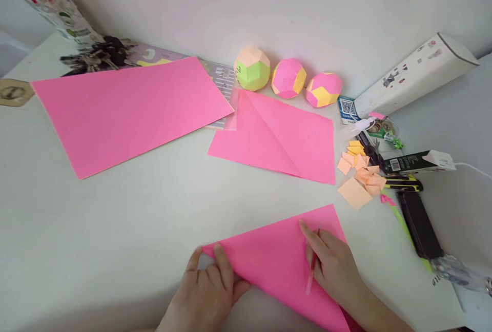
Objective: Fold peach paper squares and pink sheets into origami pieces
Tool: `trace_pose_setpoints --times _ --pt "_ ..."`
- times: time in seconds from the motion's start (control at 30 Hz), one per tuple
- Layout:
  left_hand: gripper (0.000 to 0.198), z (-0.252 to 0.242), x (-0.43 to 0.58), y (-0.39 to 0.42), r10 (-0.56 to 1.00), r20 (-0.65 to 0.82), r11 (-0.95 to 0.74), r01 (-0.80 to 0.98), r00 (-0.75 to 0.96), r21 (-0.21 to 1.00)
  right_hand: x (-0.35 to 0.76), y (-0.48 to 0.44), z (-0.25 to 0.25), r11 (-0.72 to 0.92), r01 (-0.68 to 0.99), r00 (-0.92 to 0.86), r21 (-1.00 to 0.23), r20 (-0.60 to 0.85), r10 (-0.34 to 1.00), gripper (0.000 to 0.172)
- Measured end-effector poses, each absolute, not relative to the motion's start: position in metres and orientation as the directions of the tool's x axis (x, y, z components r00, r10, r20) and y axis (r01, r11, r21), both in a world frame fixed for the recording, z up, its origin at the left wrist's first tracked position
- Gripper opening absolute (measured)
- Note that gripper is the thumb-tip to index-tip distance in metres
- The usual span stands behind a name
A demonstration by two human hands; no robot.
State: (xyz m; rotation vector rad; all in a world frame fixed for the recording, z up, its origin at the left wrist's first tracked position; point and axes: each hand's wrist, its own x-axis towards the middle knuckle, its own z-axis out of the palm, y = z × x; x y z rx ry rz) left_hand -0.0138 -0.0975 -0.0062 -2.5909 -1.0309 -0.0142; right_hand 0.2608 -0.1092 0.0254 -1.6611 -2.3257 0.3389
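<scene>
A folded pink sheet of paper point(265, 255) lies on the near part of the white table. My left hand point(205, 288) grips its pointed left corner, two fingertips pressed on it and the thumb at the lower edge. A slim red, clear-ended pen-like stick point(312, 270) is tucked in my right hand point(334, 260), whose index fingertip presses on the paper close to its far edge. Part of the sheet at the lower right is hidden by the right forearm.
Farther back lie a pink stack of paper point(130, 117) and a creased pink sheet point(284, 137). Paper balls point(288, 78) stand by the wall. At right are peach paper pieces point(355, 192), a yellow-black cutter point(403, 183) and a black case point(418, 224); keys point(102, 55) sit back left.
</scene>
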Motion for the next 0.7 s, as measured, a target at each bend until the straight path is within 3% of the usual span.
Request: trace_pose_setpoints --times 0.6,0.7 --pt "0.066 0.007 0.000 -0.094 0.717 0.075 -0.648 0.703 0.693 -0.295 0.265 -0.100 0.025 0.383 0.877 -0.331 -0.290 0.213 0.919 0.069" --pt "0.057 0.007 0.001 -0.093 0.701 0.063 -0.671 0.687 0.710 -0.280 0.266 -0.099 0.024 0.395 0.876 -0.335 -0.277 0.238 0.912 0.065"
